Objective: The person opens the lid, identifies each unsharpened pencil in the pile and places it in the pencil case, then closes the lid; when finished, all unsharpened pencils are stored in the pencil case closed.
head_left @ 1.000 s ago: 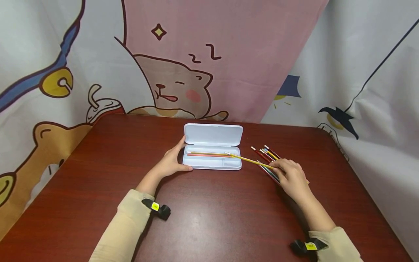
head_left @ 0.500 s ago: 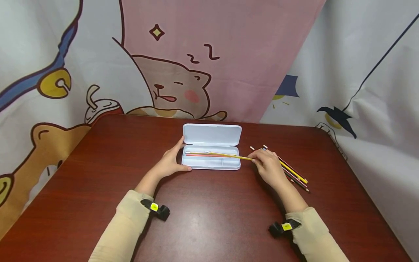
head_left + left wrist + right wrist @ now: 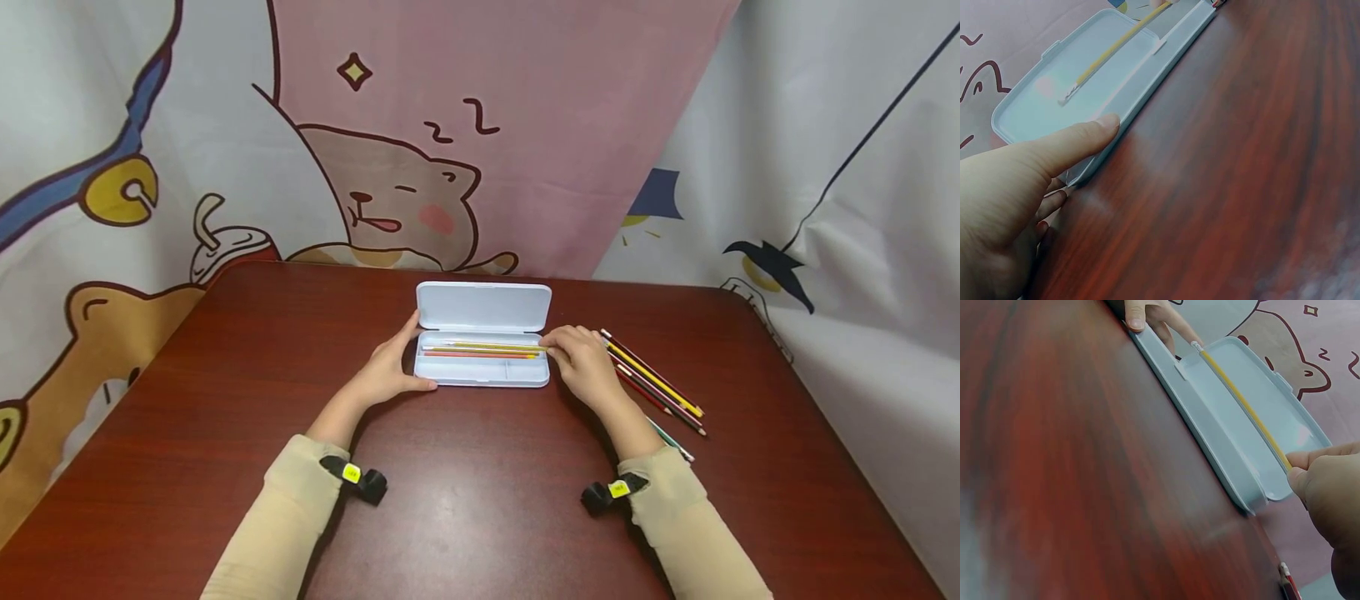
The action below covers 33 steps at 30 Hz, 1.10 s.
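A pale blue pencil case (image 3: 483, 307) lies on the table with its lid raised at the back. My left hand (image 3: 386, 371) holds its left end, thumb (image 3: 1088, 140) on the front wall and fingers round the end. Between thumb and fingertips, my right hand (image 3: 585, 362) pinches one end of a yellow pencil (image 3: 1244, 403). This pencil is held over the case's back compartment, its white-tipped end pointing left. Under it in the case are an orange pencil (image 3: 472, 355) and another yellow one. In the left wrist view, the held yellow pencil (image 3: 1116, 47) shows against the lid.
Several loose pencils (image 3: 656, 375), dark red, yellow and black among them, lie to the right of the case. A green pencil (image 3: 671, 439) sits partly behind the right forearm. The dark wooden table (image 3: 480, 492) meets a cartoon-printed cloth (image 3: 600, 125) at its back.
My right hand has moved left from the loose pencils to the case's right end, bringing the yellow pencil over the case. The left hand stays at the case's left end.
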Motion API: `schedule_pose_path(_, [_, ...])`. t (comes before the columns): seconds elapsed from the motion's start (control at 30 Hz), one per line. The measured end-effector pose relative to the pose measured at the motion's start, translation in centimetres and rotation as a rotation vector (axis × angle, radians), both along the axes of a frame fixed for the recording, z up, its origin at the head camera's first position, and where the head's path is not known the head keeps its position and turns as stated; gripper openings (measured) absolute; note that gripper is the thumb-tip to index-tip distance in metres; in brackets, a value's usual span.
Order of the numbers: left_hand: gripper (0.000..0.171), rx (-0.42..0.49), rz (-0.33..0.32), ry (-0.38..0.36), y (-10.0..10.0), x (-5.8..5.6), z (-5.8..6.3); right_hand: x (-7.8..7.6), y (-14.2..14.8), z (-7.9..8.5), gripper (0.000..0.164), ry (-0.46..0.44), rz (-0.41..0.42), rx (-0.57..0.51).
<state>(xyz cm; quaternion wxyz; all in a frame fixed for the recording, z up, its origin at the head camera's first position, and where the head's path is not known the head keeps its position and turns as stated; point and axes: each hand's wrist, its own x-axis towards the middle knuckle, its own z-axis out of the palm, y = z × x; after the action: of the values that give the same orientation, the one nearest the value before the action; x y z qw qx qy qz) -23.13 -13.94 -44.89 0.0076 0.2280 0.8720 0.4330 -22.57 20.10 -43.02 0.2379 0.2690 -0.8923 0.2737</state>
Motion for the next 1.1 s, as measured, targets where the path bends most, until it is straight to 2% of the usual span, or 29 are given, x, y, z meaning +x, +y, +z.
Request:
schedule_pose_path(0.4, [0.123, 0.002, -0.001, 0.003, -0.1, 0.1, 0.0, -1.8, -2.2, -0.3, 0.013, -0.018, 0.026, 0.018])
schedule_pose_path(0.63, [0.122, -0.009, -0.002, 0.004, 0.0, 0.0, 0.0, -2.5, -2.8, -0.6, 0.012, -0.023, 0.012, 0.016])
schedule_pose_path(0.87, [0.123, -0.023, 0.001, 0.026, -0.1, -0.1, 0.0, -2.7, -3.0, -0.8, 0.01, -0.08, -0.01, 0.053])
schedule_pose_path(1.1, [0.123, -0.022, 0.001, 0.015, 0.0, -0.1, 0.0, -2.7, -2.9, -1.0, 0.01, -0.128, -0.035, 0.068])
